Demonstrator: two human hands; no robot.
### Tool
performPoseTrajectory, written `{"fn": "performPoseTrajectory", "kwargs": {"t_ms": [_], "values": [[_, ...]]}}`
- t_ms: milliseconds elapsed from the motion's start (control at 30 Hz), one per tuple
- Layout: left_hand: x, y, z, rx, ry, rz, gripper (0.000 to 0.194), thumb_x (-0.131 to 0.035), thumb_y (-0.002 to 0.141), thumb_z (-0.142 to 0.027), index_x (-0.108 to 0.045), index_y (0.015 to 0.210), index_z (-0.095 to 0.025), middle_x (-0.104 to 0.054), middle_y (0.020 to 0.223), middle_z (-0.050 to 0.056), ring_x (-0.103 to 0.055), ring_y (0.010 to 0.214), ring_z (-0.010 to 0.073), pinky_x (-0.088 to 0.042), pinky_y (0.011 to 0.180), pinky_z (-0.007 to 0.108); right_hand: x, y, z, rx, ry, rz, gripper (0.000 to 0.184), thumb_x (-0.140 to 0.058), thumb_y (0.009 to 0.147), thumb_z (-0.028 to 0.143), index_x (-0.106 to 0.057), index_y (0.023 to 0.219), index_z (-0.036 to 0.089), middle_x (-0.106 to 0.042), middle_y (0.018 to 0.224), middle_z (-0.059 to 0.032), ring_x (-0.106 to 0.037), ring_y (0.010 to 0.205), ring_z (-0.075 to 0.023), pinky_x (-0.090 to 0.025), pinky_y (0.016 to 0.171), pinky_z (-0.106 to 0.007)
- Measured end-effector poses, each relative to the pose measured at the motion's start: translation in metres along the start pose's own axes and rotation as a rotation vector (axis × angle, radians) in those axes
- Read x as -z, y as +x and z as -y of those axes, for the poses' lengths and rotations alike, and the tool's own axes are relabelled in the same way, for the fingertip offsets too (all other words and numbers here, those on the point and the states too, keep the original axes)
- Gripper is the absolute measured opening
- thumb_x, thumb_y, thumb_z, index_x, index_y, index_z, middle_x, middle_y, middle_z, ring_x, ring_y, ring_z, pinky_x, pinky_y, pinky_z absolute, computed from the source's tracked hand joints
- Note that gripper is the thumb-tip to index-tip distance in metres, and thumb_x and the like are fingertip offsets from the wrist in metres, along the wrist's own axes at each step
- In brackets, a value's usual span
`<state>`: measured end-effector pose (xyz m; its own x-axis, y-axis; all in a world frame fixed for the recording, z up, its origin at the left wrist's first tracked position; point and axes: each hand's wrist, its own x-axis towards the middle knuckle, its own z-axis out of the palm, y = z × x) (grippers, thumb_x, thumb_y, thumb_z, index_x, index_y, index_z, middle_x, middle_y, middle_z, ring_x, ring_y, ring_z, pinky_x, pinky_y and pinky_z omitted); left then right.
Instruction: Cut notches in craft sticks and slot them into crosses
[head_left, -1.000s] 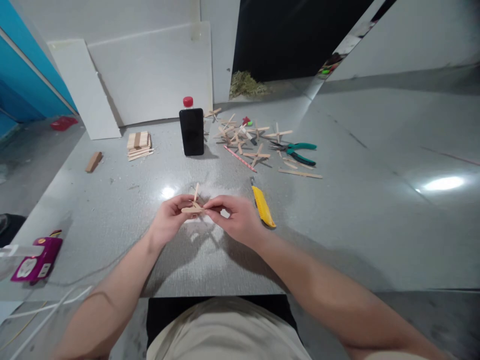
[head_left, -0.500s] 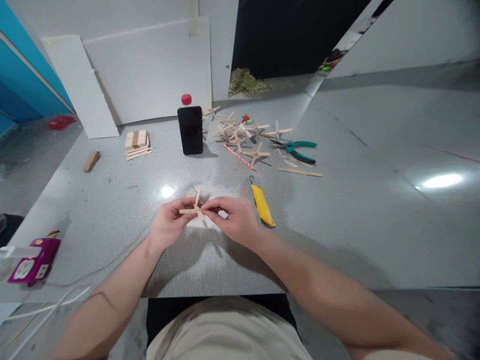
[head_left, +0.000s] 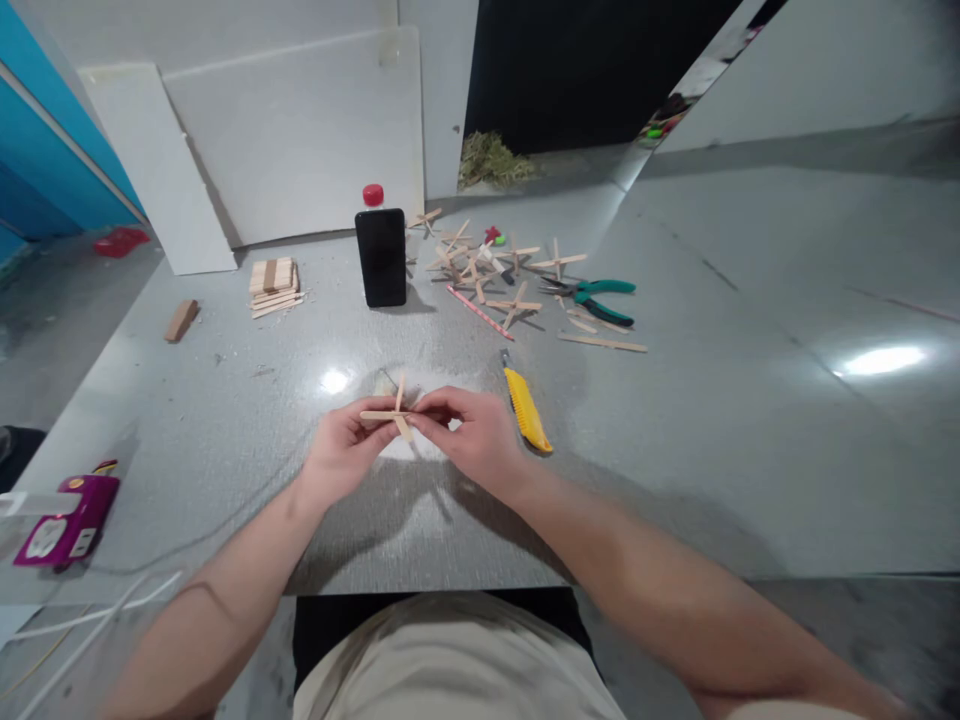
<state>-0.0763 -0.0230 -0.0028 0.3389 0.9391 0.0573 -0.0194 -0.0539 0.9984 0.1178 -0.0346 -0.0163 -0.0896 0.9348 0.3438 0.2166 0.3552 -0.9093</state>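
Between my two hands is a cross of wooden craft sticks (head_left: pixel 399 414), held a little above the grey table. My left hand (head_left: pixel 343 440) pinches its left side, fingers closed. On the other side my right hand (head_left: pixel 472 430) grips the right end of the crossing stick between thumb and fingers, which partly hide it. White paper (head_left: pixel 416 445) shows on the table beneath. Right of my right hand lies a yellow utility knife (head_left: pixel 529 408), its blade end pointing away from me.
Several crossed sticks (head_left: pixel 517 306) lie farther back, with a pink striped straw-like stick (head_left: pixel 480 312) and green-handled pliers (head_left: pixel 600 298). A black phone (head_left: pixel 382 258) leans upright on a red-capped bottle (head_left: pixel 373 195). Stacked sticks (head_left: pixel 273 285), a wooden block (head_left: pixel 181 321) and a purple power socket (head_left: pixel 71 520) are leftward.
The stick cross has turned slightly in my fingers, its upright stick leaning a bit more to the right. Both hands keep their hold and have shifted only slightly.
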Motion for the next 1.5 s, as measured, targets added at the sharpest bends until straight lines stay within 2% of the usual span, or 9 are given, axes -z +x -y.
{"fn": "performPoseTrajectory", "kwargs": {"t_ms": [167, 300, 467, 700, 933, 1033, 1200, 1400, 1500], "values": [[0.003, -0.002, -0.003, -0.011, -0.037, 0.024, 0.035, -0.080, 0.086, -0.041, -0.076, 0.110, -0.016, -0.080, 0.094, 0.009, -0.076, 0.087, 0.0188, -0.063, 0.083, 0.031, 0.001, 0.001, 0.000, -0.059, 0.031, 0.004, 0.019, -0.076, 0.087, 0.039, -0.071, 0.082, 0.021, -0.068, 0.068, 0.0018, -0.055, 0.057, -0.0103, -0.043, 0.055, -0.025], [0.003, -0.003, 0.000, 0.000, -0.056, 0.025, 0.033, -0.077, 0.088, -0.043, -0.075, 0.109, -0.017, -0.080, 0.092, 0.007, -0.075, 0.082, 0.0163, -0.062, 0.079, 0.030, 0.002, 0.005, -0.004, -0.114, 0.094, 0.029, 0.031, -0.076, 0.085, 0.049, -0.066, 0.080, 0.020, -0.062, 0.063, 0.0033, -0.050, 0.052, -0.0094, -0.039, 0.049, -0.024], [0.002, -0.003, 0.000, 0.022, -0.047, 0.041, 0.034, -0.082, 0.084, -0.039, -0.075, 0.108, -0.017, -0.080, 0.094, 0.007, -0.074, 0.079, 0.0157, -0.062, 0.077, 0.030, 0.002, 0.007, -0.003, -0.151, 0.142, 0.050, 0.038, -0.077, 0.082, 0.054, -0.061, 0.074, 0.021, -0.052, 0.056, 0.0061, -0.042, 0.048, -0.0081, -0.033, 0.045, -0.023], [0.002, -0.002, -0.001, 0.040, -0.021, 0.025, 0.034, -0.086, 0.079, -0.035, -0.077, 0.106, -0.016, -0.079, 0.086, 0.006, -0.071, 0.071, 0.0138, -0.060, 0.069, 0.026, 0.005, 0.008, 0.003, -0.130, 0.138, 0.066, 0.039, -0.079, 0.080, 0.052, -0.059, 0.070, 0.020, -0.053, 0.057, 0.0050, -0.043, 0.050, -0.0084, -0.034, 0.047, -0.023], [0.004, -0.005, -0.002, -0.026, 0.003, 0.046, 0.038, -0.084, 0.081, -0.045, -0.078, 0.103, -0.015, -0.079, 0.086, 0.008, -0.072, 0.072, 0.0149, -0.060, 0.069, 0.025, 0.008, 0.006, 0.005, -0.028, 0.080, 0.078, 0.049, -0.077, 0.082, 0.052, -0.049, 0.058, 0.021, -0.047, 0.054, 0.0048, -0.038, 0.052, -0.0086, -0.031, 0.048, -0.024], [0.006, -0.007, -0.003, -0.065, 0.023, 0.051, 0.038, -0.077, 0.087, -0.049, -0.079, 0.103, -0.015, -0.078, 0.082, 0.008, -0.072, 0.071, 0.0154, -0.059, 0.067, 0.025, 0.009, 0.004, 0.006, 0.027, 0.070, 0.100, 0.048, -0.073, 0.086, 0.052, -0.049, 0.058, 0.021, -0.048, 0.055, 0.0041, -0.040, 0.052, -0.0091, -0.032, 0.048, -0.025], [0.003, -0.010, -0.002, -0.112, 0.055, 0.030, 0.030, -0.074, 0.091, -0.043, -0.079, 0.104, -0.017, -0.077, 0.079, 0.006, -0.070, 0.070, 0.0142, -0.057, 0.065, 0.023, 0.009, 0.004, 0.007, 0.059, 0.078, 0.116, 0.044, -0.073, 0.087, 0.045, -0.048, 0.060, 0.021, -0.048, 0.055, 0.0047, -0.039, 0.051, -0.0085, -0.031, 0.047, -0.025], [0.000, -0.010, -0.002, -0.134, 0.058, 0.017, 0.031, -0.073, 0.091, -0.045, -0.079, 0.103, -0.016, -0.077, 0.077, 0.006, -0.069, 0.066, 0.0131, -0.058, 0.063, 0.023, 0.010, 0.004, 0.009, 0.042, 0.116, 0.173, 0.023, -0.071, 0.089, 0.040, -0.066, 0.078, 0.020, -0.058, 0.063, 0.0027, -0.046, 0.054, -0.0094, -0.037, 0.049, -0.024], [-0.002, -0.011, -0.003, -0.141, 0.073, -0.002, 0.031, -0.073, 0.091, -0.045, -0.078, 0.101, -0.016, -0.076, 0.076, 0.006, -0.069, 0.066, 0.0128, -0.057, 0.062, 0.022, 0.009, 0.004, 0.009, 0.033, 0.135, 0.197, 0.021, -0.070, 0.090, 0.038, -0.071, 0.081, 0.020, -0.062, 0.065, 0.0011, -0.049, 0.055, -0.0099, -0.039, 0.051, -0.024]]}}
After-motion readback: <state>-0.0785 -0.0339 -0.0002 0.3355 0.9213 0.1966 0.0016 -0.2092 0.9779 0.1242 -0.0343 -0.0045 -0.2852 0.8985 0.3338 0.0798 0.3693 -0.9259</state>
